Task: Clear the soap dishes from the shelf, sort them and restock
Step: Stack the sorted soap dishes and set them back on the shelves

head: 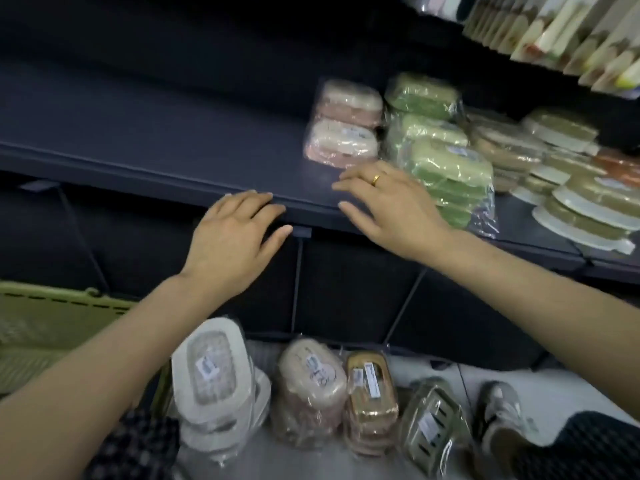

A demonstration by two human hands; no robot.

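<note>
On the dark shelf (145,133) stand wrapped soap dishes: a pink stack (343,124), green stacks (440,147) and flat olive-and-white ones (568,188) further right. My left hand (232,237) hovers at the shelf's front edge, fingers straight, holding nothing. My right hand (388,199), with a gold ring, lies flat over the shelf just in front of the pink stack and beside the green stack, empty. On the floor below sit more stacks: white (214,382), pink (311,386), tan (370,396) and olive (433,420).
A green plastic basket (45,327) stands at the lower left. Packaged goods (561,32) hang on the shelf above at the upper right. My shoe (502,417) is on the white floor at the lower right. The shelf's left half is bare.
</note>
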